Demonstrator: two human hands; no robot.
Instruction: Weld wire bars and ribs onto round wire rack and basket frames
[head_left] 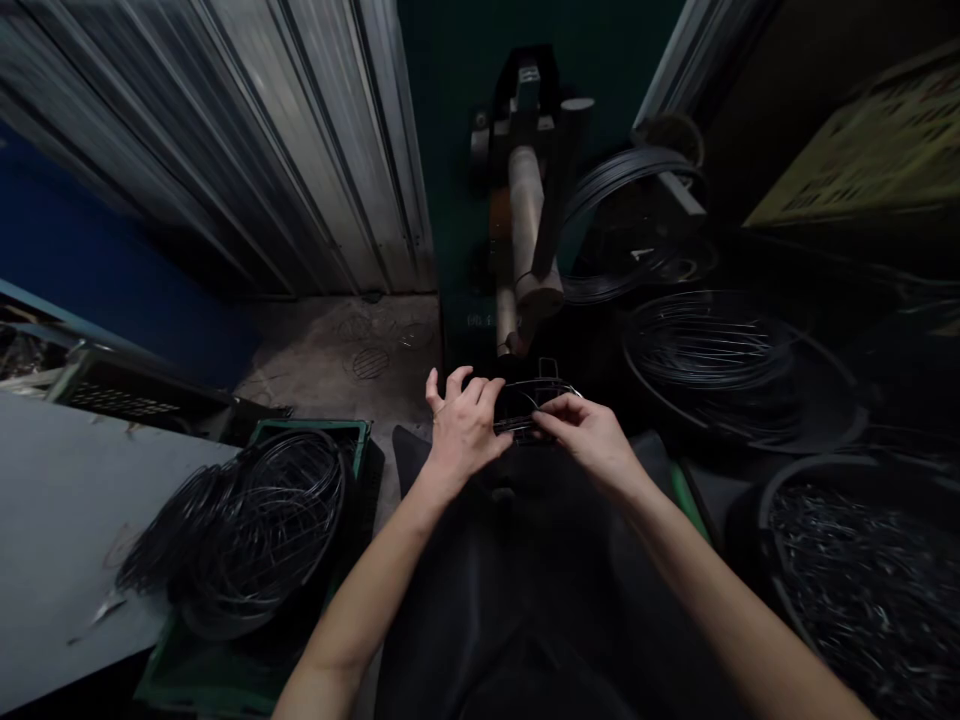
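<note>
Left hand (466, 430), right hand (589, 432) — holding wirework (538, 381)

The scene was dim; soft light reached the ribbed metal wall (360, 150) and the floor (315, 350), while the right side sank into heavy shadow — the yellow crate (862, 150) looked smeared; thin glints marked the wire piece (551, 381); wide-angle distortion slanted the outer edges, the pale board (67, 520) included.
</note>
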